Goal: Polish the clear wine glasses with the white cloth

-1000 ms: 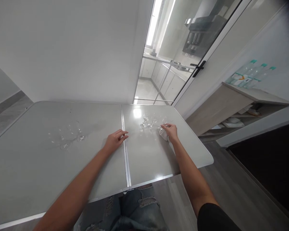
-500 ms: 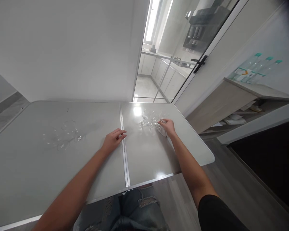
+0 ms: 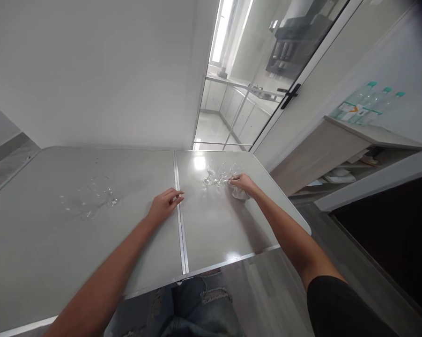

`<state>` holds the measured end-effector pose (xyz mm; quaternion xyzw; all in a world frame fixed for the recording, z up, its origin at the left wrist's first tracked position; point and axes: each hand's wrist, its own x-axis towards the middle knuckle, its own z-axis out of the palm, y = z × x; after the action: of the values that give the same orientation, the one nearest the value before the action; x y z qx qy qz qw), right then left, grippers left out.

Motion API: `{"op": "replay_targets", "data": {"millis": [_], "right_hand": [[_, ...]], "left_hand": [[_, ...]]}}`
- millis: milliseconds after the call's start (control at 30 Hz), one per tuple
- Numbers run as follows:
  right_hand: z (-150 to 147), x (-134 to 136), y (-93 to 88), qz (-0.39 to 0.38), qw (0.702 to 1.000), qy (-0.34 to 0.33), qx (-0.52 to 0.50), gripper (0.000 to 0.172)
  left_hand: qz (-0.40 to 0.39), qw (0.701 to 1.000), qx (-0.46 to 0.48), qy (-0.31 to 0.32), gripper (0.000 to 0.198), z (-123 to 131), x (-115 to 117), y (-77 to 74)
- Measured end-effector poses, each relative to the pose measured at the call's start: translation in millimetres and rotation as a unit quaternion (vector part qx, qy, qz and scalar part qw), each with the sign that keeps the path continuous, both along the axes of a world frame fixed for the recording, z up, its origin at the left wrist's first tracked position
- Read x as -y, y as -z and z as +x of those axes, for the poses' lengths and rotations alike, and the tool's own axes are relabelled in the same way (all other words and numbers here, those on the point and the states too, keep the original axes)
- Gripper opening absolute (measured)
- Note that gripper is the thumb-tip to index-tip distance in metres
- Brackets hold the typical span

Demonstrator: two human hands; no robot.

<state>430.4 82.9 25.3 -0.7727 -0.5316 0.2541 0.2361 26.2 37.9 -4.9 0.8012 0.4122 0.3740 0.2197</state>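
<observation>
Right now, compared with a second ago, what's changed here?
Your right hand has moved slightly left, the rightmost glass with it, closer to the middle glass; your right forearm swung outward. Your left hand stayed by the metal seam.

three teal-capped bottles [image 3: 374,105] stand on a wood-toned cabinet [image 3: 323,152] near a glazed door [image 3: 322,50] with a black handle [image 3: 291,96].
</observation>
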Motion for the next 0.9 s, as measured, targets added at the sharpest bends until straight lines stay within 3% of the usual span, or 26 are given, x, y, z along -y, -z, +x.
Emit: {"op": "replay_targets", "data": {"millis": [200, 367, 500, 600, 733, 800, 900], "right_hand": [[1, 2, -8.7, -0.021, 1.000, -0.013, -0.018, 0.031], [5, 25, -20.8, -0.020, 0.999, 0.023, -0.032, 0.049], [5, 73, -21.8, -0.007, 0.998, 0.053, -0.045, 0.042], [2, 122, -7.8, 0.023, 0.997, 0.008, -0.076, 0.050], [6, 169, 9.8, 0.027, 0.997, 0.008, 0.072, 0.041], [5, 182, 4.9, 0.025, 0.995, -0.011, 0.101, 0.034], [-5, 200, -20.6, 0.038, 0.992, 0.040, 0.112, 0.026]], "left_hand": [[0.000, 1.000, -0.002, 0.002, 0.030, 0, 0, -0.3], [-0.005, 1.000, -0.006, 0.007, 0.030, -1, 1, -0.8], [-0.006, 1.000, -0.010, 0.002, 0.031, -1, 1, 1.8], [-0.004, 1.000, -0.016, 0.013, 0.031, -1, 4, 5.3], [0.000, 0.997, -0.075, 0.012, 0.028, 2, 8, 7.8], [-0.002, 0.993, -0.119, -0.025, 0.030, 5, 11, 2.5], [-0.016, 0.989, -0.128, -0.066, 0.027, 2, 25, -15.6]]}}
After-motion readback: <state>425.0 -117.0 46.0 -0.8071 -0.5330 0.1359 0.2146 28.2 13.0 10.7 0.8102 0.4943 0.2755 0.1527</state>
